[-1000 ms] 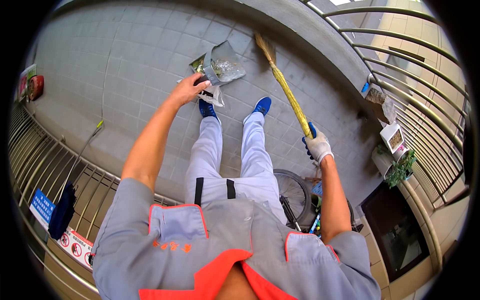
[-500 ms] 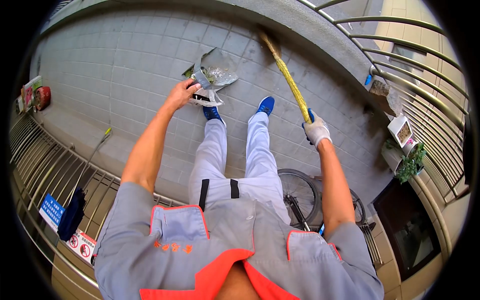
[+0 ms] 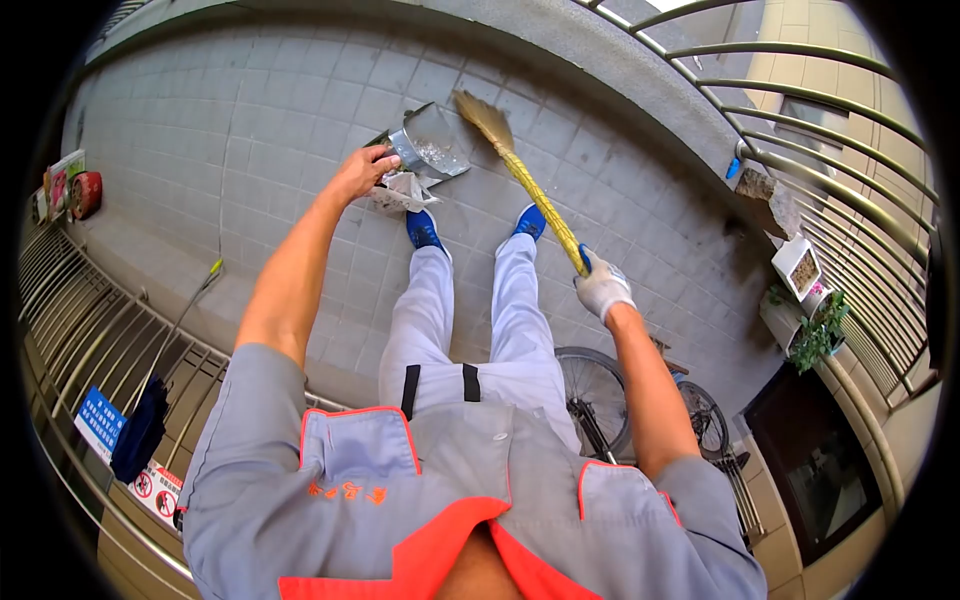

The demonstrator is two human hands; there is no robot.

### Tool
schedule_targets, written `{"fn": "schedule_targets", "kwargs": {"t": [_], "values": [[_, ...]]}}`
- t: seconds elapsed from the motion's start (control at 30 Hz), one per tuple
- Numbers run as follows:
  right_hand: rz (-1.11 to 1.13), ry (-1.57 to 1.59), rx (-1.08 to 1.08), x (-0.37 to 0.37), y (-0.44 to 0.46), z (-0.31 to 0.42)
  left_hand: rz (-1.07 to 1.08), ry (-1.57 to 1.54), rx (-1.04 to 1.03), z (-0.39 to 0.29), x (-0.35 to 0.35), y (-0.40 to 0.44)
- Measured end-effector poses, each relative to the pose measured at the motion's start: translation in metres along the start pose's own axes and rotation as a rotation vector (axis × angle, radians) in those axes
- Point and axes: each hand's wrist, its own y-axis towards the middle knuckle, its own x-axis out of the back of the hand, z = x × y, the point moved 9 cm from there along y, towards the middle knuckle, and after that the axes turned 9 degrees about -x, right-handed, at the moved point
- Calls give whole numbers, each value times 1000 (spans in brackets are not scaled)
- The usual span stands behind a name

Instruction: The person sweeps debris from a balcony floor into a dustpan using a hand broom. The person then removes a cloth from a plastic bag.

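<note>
My bare left hand [image 3: 362, 173] is closed around the handle end of a grey metal dustpan [image 3: 442, 124]. Small pale litter lies inside the pan, and a whitish plastic bag [image 3: 408, 190] hangs just below my fingers. In a white and blue work glove, my right hand [image 3: 604, 287] grips the yellow wrapped handle of a straw broom [image 3: 540, 200]. The broom slants up and left, its bristles fanned on the tiles just right of the pan's mouth. Both blue shoes stand on the floor below the dustpan and broom.
A low concrete kerb [image 3: 570, 75] curves behind the tiled floor [image 3: 300, 120]. Close to my right side is a bicycle [image 3: 592, 385]. Metal railings [image 3: 820, 150] run along the right, by potted plants [image 3: 822, 330]. An umbrella [image 3: 140, 430] hangs on the left railing.
The broom's bristles have swung from the kerb leftward and nearer, beside the dustpan. My right hand has moved left and down with it. The dustpan has turned slightly.
</note>
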Motion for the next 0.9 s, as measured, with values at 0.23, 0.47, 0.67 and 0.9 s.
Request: {"fn": "schedule_targets", "kwargs": {"t": [0.23, 0.47, 0.67, 0.9], "values": [[158, 76, 41, 17, -13, 3, 52, 58, 18, 5, 9, -16], [24, -43, -37, -1, 14, 14, 48, 10, 63, 17, 18, -29], [258, 98, 23, -20, -16, 40, 78, -57, 100, 24, 24, -40], [25, -6, 22, 12, -39, 6, 64, 41, 46, 35, 36, -62]]}}
